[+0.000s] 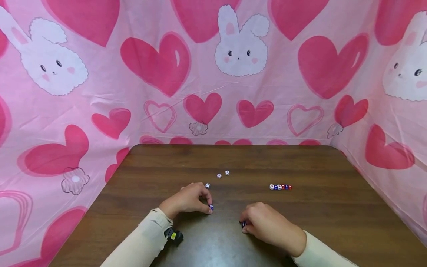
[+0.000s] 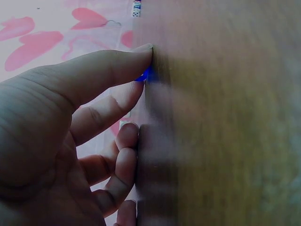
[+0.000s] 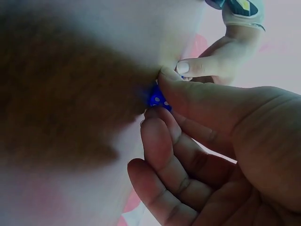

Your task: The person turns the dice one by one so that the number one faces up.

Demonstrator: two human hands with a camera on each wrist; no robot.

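Note:
My left hand (image 1: 190, 199) pinches a blue die (image 1: 211, 207) between thumb and fingertip, low at the tabletop. In the left wrist view only a sliver of that blue die (image 2: 143, 75) shows between the fingertips. Nearer the front edge, my right hand (image 1: 267, 225) pinches another blue die (image 1: 244, 224) with white dots. The right wrist view shows this die (image 3: 159, 100) between thumb and index finger, close to the wood. Just beyond the left hand's knuckles lies a white die (image 1: 207, 185).
Two more white dice (image 1: 219, 175) lie farther back near the middle. To the right, a row of several white, blue and red dice (image 1: 280, 187) sits side by side on the brown wooden table (image 1: 166, 159). Pink heart-patterned cloth (image 1: 207, 81) surrounds the table's back and sides.

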